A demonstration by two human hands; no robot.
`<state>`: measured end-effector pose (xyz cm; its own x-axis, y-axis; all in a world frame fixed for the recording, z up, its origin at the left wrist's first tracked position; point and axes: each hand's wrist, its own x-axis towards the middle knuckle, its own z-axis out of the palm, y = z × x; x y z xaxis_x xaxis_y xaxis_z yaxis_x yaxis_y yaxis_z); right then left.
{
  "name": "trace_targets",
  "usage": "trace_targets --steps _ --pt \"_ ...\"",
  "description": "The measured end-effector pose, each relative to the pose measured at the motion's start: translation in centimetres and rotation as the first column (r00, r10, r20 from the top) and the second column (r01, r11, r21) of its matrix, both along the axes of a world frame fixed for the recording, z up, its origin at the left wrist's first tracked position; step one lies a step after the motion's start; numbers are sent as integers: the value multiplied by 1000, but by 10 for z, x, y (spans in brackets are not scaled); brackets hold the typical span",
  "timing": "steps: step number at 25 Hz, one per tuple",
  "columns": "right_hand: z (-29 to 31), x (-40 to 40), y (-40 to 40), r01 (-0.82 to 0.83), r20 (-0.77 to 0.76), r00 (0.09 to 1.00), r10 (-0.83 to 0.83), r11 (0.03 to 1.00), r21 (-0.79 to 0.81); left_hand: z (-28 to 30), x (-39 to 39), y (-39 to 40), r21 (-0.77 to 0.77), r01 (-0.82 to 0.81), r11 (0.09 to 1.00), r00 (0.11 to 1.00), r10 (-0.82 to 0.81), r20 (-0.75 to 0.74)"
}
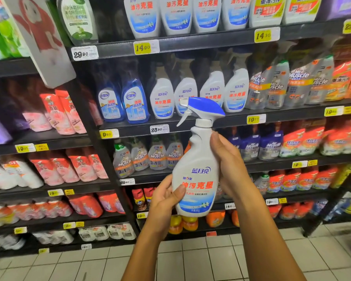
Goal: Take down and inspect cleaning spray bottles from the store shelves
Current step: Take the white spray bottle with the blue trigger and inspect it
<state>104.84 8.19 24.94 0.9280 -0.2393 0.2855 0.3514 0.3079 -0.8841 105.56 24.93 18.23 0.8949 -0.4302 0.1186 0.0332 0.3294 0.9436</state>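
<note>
The left hand (164, 197) holds the lower label of a white bottle (197, 175) with thumb curled over its front; the right hand (229, 165) wraps its grip round the waist from behind. The bottle stands upright in the air before the shelves (190, 42), blue trigger (201, 108) pointing left, hiding part of the matching row (162, 98) behind. Pink pouches (55, 112) sit left, orange packs (304, 141) right.

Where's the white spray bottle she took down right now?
Center of the head view, the spray bottle is held upright before the shelves: left hand at its lower label, right hand around its upper body.
</note>
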Motion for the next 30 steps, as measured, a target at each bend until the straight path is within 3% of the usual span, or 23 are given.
trace_targets --steps 3,5,9,13,17,22,25,30 --pt "-4 -3 -4 -96 51 995 91 989 111 0 -5 0 -15 -47 999 994 48 96" --pt "-9 -3 -4 -98 53 995 89 977 191 4 -10 2 22 -121 992 965 112 238" --pt "-27 1 7 -77 -33 996 85 977 198 13 -13 -2 168 -424 890 779 264 569" --pt "-45 3 24 -146 -37 986 161 956 254 11 -14 -5 186 -661 727 627 399 670" --pt "-46 8 36 -117 -95 981 167 913 390 16 -15 -6 171 -723 670 503 339 795" --pt "-33 17 43 -116 -192 956 221 888 444 25 -14 11 334 -439 834 740 125 661" --pt "-26 23 45 -147 -198 939 281 849 507 28 -16 13 337 -418 844 731 93 676" --pt "-26 27 55 -150 -193 946 259 881 449 26 -11 21 316 -456 832 708 123 696"
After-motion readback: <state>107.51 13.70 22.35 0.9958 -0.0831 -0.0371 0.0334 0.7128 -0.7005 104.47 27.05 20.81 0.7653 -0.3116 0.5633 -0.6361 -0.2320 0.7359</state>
